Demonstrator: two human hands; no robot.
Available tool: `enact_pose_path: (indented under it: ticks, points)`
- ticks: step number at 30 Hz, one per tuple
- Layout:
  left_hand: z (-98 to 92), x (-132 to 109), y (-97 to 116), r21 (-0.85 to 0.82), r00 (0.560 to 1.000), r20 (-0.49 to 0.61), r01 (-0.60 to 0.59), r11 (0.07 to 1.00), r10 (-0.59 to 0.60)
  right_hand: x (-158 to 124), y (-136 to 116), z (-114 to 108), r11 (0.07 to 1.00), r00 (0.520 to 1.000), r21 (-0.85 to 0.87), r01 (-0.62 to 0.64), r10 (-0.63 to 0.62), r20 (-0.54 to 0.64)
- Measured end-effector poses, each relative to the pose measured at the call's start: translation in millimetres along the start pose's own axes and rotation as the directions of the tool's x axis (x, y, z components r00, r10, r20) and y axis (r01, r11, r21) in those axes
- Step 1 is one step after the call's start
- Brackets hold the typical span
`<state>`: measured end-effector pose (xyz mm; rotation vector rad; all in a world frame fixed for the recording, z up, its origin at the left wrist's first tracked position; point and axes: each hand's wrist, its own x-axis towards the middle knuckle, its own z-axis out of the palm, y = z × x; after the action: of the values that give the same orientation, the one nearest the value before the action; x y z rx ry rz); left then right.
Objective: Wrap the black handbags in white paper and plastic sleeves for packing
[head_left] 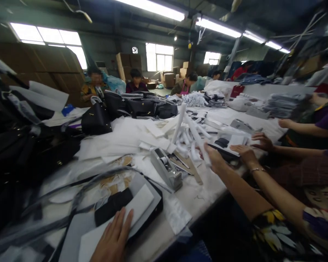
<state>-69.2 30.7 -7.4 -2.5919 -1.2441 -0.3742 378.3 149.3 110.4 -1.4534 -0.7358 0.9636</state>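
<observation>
My left hand (114, 234) lies flat, fingers spread, on a white foam sheet (142, 203) over an open black bag with a grey lining (78, 233). A dark strap piece (113, 206) sits just beyond its fingertips. On the right, my right hand (214, 158) reaches out from a floral sleeve, its fingers wrapped round a white foam tube (198, 140). More white tubes (186, 136) are heaped behind that hand. Between my hands stands a grey tape dispenser (166, 169).
Beside my right arm, a co-worker's hands (246, 154) press on another bag (224, 151). Black bags (139, 105) are piled across the table, with white sheets (120, 134) in front. Several people sit or stand around the far side.
</observation>
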Motion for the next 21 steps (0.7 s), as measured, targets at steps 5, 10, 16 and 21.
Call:
enact_pose_path:
  ticks: [5,10,16,21]
  points:
    - [-59.9,34.2,-7.0,-0.180,0.891,0.435,0.224,0.958,-0.127,-79.6,10.7,-1.8,0.931,0.915,-0.132,0.340,-0.295,0.273]
    - [-92.1,60.2,-23.4,-0.371,0.833,0.552,0.291,0.882,-0.043,-136.0,16.2,14.3,0.606,0.497,-0.216,0.766,-0.344,0.797]
    - [-89.7,61.1,-26.8,-0.381,0.840,0.541,0.281,0.881,-0.034,-180.3,76.7,72.3,0.253,0.267,-0.138,0.958,-0.598,0.756]
    - [-92.1,58.7,-21.1,-0.359,0.846,0.531,0.273,0.892,-0.045,-192.7,122.8,120.7,0.106,0.246,-0.254,0.961,-0.747,0.617]
